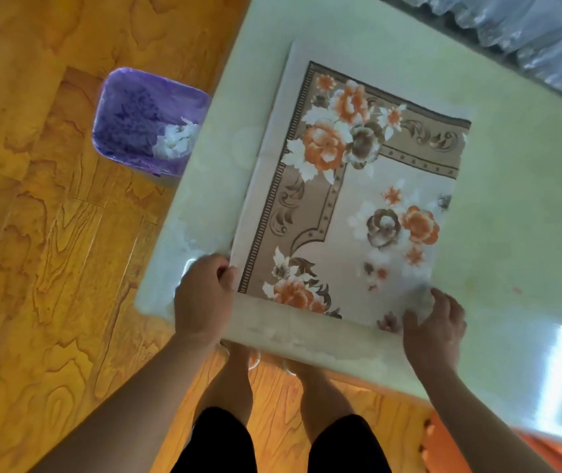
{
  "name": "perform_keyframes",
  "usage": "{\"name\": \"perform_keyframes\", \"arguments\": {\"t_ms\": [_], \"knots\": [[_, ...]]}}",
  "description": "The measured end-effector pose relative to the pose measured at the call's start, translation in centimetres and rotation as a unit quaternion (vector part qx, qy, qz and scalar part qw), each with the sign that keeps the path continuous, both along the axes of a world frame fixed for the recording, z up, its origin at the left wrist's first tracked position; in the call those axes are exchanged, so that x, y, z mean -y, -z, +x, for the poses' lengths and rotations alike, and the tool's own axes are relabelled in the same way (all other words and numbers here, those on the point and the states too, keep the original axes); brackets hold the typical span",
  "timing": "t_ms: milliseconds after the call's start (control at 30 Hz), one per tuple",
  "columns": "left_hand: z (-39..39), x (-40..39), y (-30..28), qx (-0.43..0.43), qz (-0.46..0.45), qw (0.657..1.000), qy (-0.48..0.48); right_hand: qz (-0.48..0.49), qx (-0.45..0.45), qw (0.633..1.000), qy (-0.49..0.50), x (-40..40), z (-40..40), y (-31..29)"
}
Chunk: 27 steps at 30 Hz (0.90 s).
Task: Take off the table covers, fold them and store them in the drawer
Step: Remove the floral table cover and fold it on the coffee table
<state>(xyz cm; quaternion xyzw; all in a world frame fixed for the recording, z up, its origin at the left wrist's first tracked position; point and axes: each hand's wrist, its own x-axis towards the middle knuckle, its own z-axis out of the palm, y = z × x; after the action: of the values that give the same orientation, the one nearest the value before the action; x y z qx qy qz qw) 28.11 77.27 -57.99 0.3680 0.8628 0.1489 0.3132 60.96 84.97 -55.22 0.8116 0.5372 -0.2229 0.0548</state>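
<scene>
- surroundings: a pale green table (511, 172) stands on an orange wood-grain floor (34, 233).
- a waste bin (150, 121) lined with a purple bag stands on the floor just beside the table's left edge; crumpled white paper (175, 139) lies inside it.
- crinkled clear plastic sheeting (528, 32) runs along the far side of the table at the upper right.
- an orange object (443, 442) shows low on the floor under the table's near edge; its kind cannot be told.
- the person's bare legs and black shorts (348, 445) show below the near table edge.
- obstructions: nothing lies on top of the cover; only the two hands overlap its near corners.
- task item: a folded table cover (358, 186) lies flat on the table, towards its left and near side, turned at a slight angle to the table edges.
- appearance: beige ground, orange, white and brown flower print, a brown scroll border with a dark ribbed outer band; a plain white underlayer shows along the left and near edges.
- the cover's right part is blurred.
- left hand (204, 295): at the near left corner of the cover, fingers curled, with the thumb and fingers pinching the edge.
- right hand (433, 322): at the near right corner, fingers spread and mostly straight, resting on the cover; whether the thumb is tucked under the edge cannot be told.
</scene>
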Motion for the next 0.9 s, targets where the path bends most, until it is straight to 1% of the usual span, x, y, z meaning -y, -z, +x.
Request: {"name": "perform_keyframes", "arguments": {"t_ms": [33,100,200,300,367,467,600,800,833,867,900], "knots": [[0.0,0.0,-0.1,-0.013,0.007,1.000,0.010,-0.009,-0.016,0.999,0.046,0.4,0.8,-0.1],[0.2,0.0,-0.5,-0.033,0.018,0.999,0.026,-0.015,-0.052,0.995,0.081,0.6,2.1,0.0],[0.2,-0.3,-0.8,-0.055,0.037,0.997,0.043,-0.009,-0.101,0.991,0.091,0.7,3.1,0.7],[0.3,-0.8,-0.4,-0.074,0.024,0.996,0.049,0.009,-0.126,0.989,0.072,0.8,3.6,1.3],[0.6,-0.7,-0.3,-0.081,0.006,0.996,0.043,0.019,-0.132,0.989,0.058,0.9,3.7,1.8],[1.2,-0.6,-0.4,-0.080,-0.025,0.996,0.036,0.034,-0.146,0.986,0.066,1.3,4.1,2.5],[1.4,-0.6,-0.3,-0.064,-0.049,0.997,0.003,0.046,-0.170,0.982,0.074,1.3,4.5,2.8],[2.2,-0.3,-0.2,-0.068,-0.030,0.997,0.000,0.054,-0.161,0.983,0.073,1.1,4.8,3.2],[2.4,-0.2,-0.4,-0.076,-0.026,0.997,0.003,0.057,-0.156,0.984,0.070,1.2,4.9,3.3],[2.6,0.0,-0.5,-0.103,-0.017,0.994,0.020,0.059,-0.150,0.985,0.068,1.3,4.9,3.4],[2.9,0.2,-0.7,-0.153,0.001,0.986,0.063,0.062,-0.144,0.985,0.067,1.3,4.9,3.4]]}}
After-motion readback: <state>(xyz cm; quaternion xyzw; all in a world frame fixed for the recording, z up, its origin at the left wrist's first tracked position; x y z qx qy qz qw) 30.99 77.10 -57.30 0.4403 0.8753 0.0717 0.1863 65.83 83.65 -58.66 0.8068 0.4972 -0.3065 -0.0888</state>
